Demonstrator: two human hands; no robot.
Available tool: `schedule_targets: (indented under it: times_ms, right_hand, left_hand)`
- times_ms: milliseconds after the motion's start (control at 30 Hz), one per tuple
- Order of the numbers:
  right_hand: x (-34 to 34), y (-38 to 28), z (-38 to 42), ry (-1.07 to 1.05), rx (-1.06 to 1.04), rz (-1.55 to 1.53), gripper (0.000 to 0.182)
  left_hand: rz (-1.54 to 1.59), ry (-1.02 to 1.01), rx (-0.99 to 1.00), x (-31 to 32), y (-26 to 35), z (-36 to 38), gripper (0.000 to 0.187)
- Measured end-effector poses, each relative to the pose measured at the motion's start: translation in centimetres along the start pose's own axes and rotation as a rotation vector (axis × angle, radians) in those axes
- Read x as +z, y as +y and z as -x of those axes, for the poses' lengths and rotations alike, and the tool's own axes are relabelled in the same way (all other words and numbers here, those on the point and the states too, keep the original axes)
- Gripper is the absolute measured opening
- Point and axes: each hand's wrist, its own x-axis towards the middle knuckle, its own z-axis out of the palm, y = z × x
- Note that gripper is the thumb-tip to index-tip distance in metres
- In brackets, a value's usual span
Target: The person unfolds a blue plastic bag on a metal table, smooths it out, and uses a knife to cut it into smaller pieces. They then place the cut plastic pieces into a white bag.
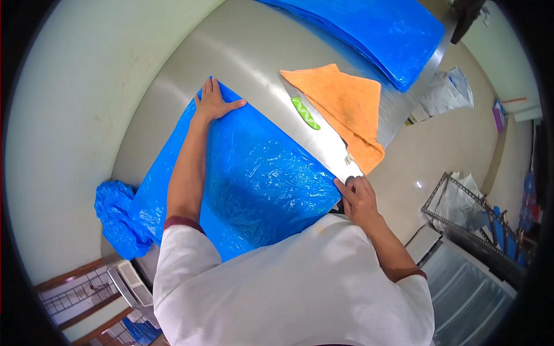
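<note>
A blue plastic sheet (265,167) lies across the metal table in front of my body. My left hand (214,102) rests flat on its far corner, thumb and fingers apart. At the sheet's right corner, near the table edge, is my right hand (359,199), its fingers bent, one fingertip on the plastic; whether it pinches the sheet cannot be made out. An orange cloth (352,104) lies folded just beyond the sheet. Beside the cloth is a green patterned piece (304,113) on the table.
A stack of blue plastic (381,34) lies at the far side of the metal table (231,46). Crumpled blue plastic (118,213) hangs at the left edge. On the right are a white bag (450,92), a metal rack (470,199) and a drawer unit (456,288).
</note>
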Motion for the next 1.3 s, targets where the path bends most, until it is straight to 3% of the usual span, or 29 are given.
schedule_targets:
  times_ms: [133, 267, 467, 967, 1300]
  right_hand:
    - [-0.1, 0.2, 0.2, 0.007, -0.022, 0.028, 0.045]
    - [-0.2, 0.2, 0.2, 0.006, -0.017, 0.032, 0.045]
    - [-0.4, 0.0, 0.3, -0.002, -0.033, 0.044, 0.042]
    - [-0.4, 0.2, 2.1, -0.019, -0.042, 0.053, 0.040]
    - [-1.7, 0.8, 2.2, -0.125, -0.075, 0.036, 0.034]
  left_hand:
    - [0.080, 0.174, 0.164, 2.4, 2.8, 4.1, 0.110]
    - [0.202, 0.146, 0.378, 4.4, 9.2, 11.3, 0.101]
    - [0.279, 0.236, 0.382, 7.1, 14.1, 14.8, 0.096]
    - [0.194, 0.207, 0.401, 7.1, 14.2, 14.9, 0.098]
    - [0.259, 0.165, 0.282, 9.1, 19.9, 23.2, 0.106]
